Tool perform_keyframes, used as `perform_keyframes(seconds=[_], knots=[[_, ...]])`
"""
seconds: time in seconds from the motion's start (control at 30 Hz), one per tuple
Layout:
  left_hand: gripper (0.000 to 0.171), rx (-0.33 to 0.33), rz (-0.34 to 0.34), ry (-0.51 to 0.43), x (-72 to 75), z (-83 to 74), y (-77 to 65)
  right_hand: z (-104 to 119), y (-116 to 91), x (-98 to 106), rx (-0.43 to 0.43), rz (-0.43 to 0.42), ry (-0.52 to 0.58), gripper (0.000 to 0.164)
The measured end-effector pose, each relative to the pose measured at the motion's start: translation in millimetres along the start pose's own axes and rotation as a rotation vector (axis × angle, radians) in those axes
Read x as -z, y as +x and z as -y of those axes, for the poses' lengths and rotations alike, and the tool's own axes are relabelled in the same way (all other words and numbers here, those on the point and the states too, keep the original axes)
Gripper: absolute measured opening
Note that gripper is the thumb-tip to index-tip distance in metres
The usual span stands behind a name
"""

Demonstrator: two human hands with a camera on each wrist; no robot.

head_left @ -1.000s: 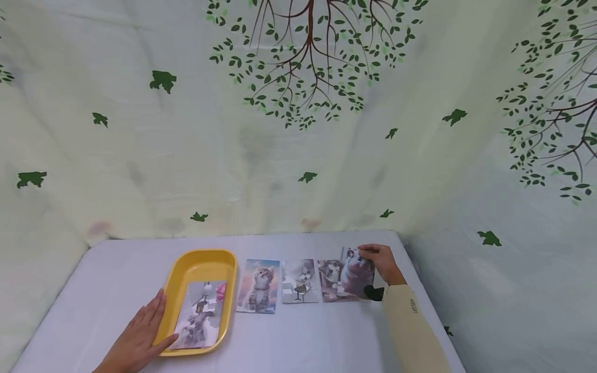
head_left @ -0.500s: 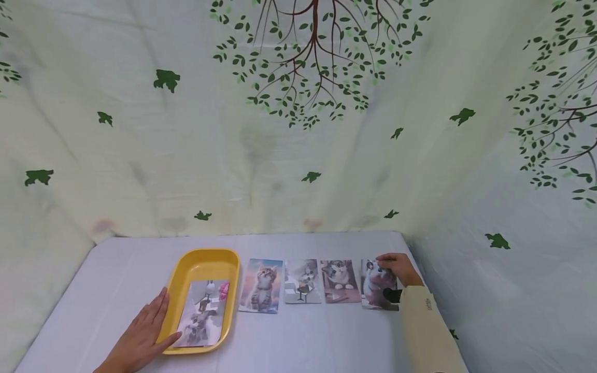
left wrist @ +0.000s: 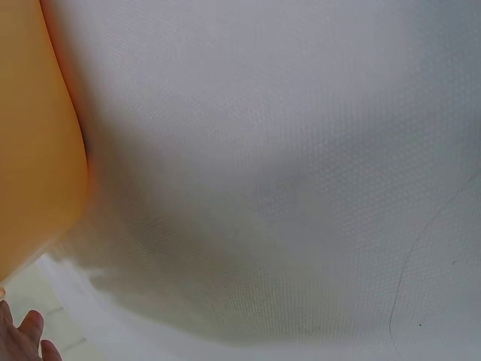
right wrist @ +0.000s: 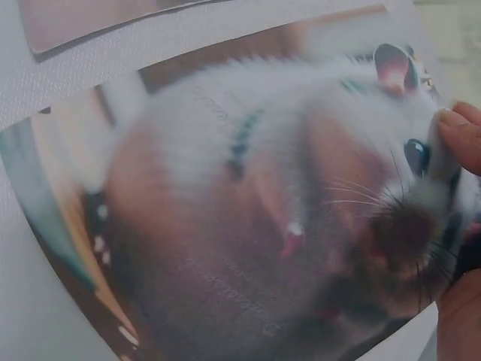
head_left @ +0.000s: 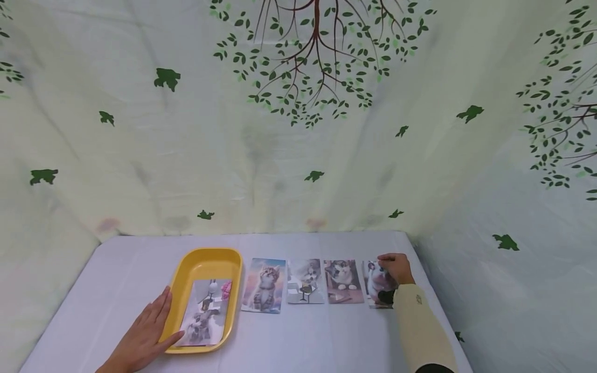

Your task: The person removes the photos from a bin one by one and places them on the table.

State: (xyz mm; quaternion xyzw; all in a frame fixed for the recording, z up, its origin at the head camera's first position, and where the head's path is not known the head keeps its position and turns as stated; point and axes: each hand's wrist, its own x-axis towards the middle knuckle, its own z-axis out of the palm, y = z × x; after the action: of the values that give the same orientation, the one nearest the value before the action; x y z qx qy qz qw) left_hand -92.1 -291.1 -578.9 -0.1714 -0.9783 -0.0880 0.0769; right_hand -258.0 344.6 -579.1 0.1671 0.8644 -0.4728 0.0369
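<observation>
A yellow tray (head_left: 212, 267) stands left of centre on the table, with a picture card (head_left: 203, 316) of a grey animal inside. My left hand (head_left: 143, 331) rests along the tray's left rim, its fingers straight and the thumb over the near corner. At the right end of a row of cards, my right hand (head_left: 396, 268) holds a mouse-like animal's picture card (head_left: 375, 282) by its upper right part. The right wrist view shows a fingertip (right wrist: 460, 131) at that card's edge and the card (right wrist: 218, 195) bowed a little. The hand hides some of its right side.
Left of the held card lie three more picture cards in a row: a kitten under a pink-blue sky (head_left: 264, 286), a pale grey one (head_left: 306, 282) and a cat over a table (head_left: 344, 281). A white cloth covers the table (head_left: 298, 336); a leaf-patterned curtain (head_left: 261, 155) hangs behind.
My right hand has moved the mouse card right, off the cat card it overlapped, then slightly back left beside it. My left hand stays on the tray's rim.
</observation>
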Motion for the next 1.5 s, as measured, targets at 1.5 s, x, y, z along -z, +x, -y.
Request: perform_keyframes(seconds=[1.5], knots=[[0.104,0.051,0.032,-0.036,2.6,-1.6,-0.7,184,-133,-251,0.489,0.45,0.294,0.022]])
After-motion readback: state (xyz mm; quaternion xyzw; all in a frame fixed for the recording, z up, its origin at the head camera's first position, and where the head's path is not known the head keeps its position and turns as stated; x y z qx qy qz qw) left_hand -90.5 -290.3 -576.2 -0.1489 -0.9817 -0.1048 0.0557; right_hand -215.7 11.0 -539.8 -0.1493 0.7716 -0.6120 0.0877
